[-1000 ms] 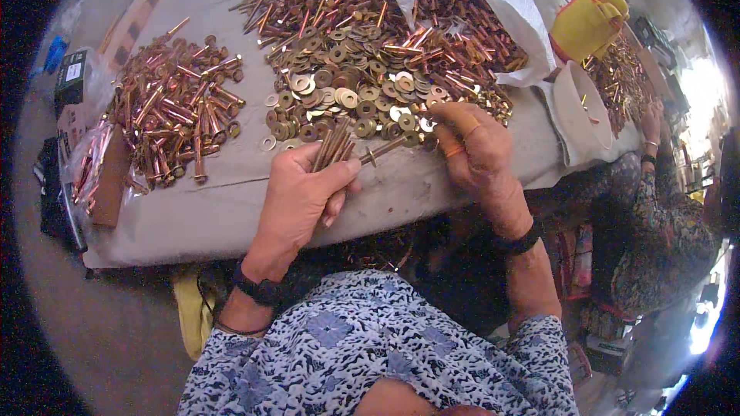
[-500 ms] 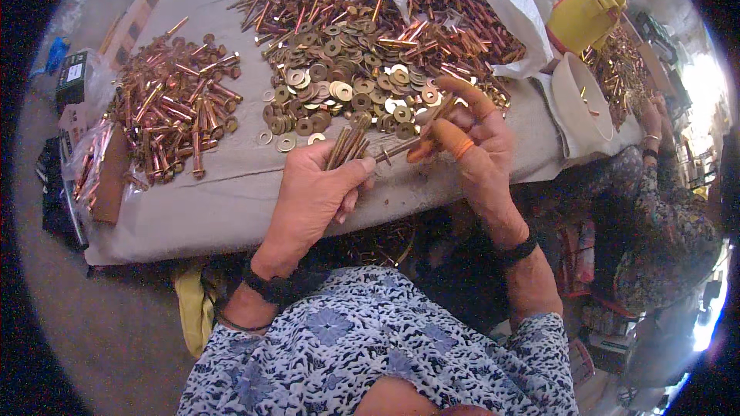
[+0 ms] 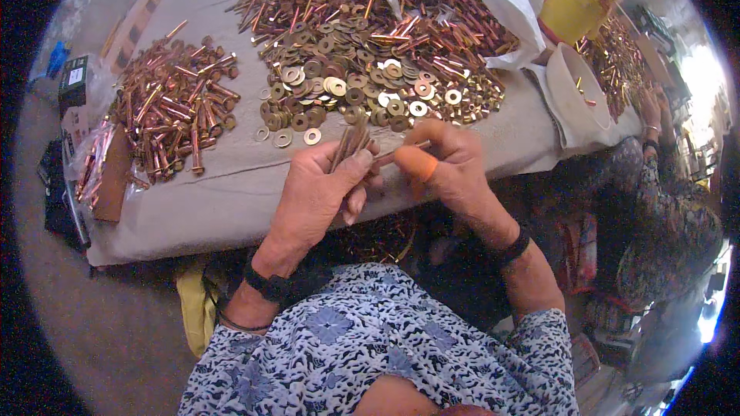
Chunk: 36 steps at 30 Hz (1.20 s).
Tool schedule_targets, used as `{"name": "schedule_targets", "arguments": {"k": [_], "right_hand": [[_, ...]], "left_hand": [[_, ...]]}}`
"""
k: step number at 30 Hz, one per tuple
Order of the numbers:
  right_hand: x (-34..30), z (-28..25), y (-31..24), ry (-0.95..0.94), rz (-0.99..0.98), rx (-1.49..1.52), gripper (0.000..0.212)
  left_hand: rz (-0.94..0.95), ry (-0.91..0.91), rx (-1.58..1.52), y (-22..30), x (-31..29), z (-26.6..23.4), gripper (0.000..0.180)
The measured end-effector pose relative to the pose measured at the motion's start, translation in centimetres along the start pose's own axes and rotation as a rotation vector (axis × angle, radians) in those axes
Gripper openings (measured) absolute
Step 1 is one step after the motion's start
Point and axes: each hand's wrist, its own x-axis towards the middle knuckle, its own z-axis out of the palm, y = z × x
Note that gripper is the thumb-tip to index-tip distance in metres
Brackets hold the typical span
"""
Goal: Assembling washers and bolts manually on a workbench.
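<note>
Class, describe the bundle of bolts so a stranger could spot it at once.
Find the large pale table. Above its near side is the left hand, holding the bundle of bolts. They're bunched together, unlike the loose bolt heap farther left.

head fisheye | looks down from wearer's head | hands (image 3: pixel 307 191) near, table (image 3: pixel 204 212) beyond
</note>
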Motion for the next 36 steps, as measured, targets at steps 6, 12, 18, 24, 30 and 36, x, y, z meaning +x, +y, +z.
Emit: {"name": "schedule_targets", "arguments": {"k": [6, 12, 18, 24, 30, 36], "right_hand": [[-0.4, 0.7, 0.6, 0.045, -0.317, -0.27, 0.021], [-1.1, -0.2, -0.9, 0.156, 0.026, 0.029, 0.02], [-0.1, -5.6, 1.5, 0.465, -0.473, -0.745, 0.016], [0.6, -5.3, 2.1, 0.257, -0.401, -1.008, 0.013], [0.0, -5.9, 1.3, 0.234, -0.289, -0.98, 0.012], [0.3, -5.6, 1.9, 0.266, -0.382, -1.09, 0.011]], "left_hand": [[0.002, -0.025, 0.08, 0.2, -0.3, 0.0, 0.015], [-0.012, 0.033, 0.073, 0.1, -0.4, 0.1, 0.012], [0.002, 0.097, 0.058, 0.3, -0.3, 0.0, 0.011], [-0.014, 0.085, 0.097, 0.5, -0.5, 0.1, 0.014], [-0.041, 0.026, 0.157, 0.4, -0.7, -0.3, 0.015], [-0.006, -0.014, 0.077, -0.4, -0.3, -0.6, 0.016]]}}
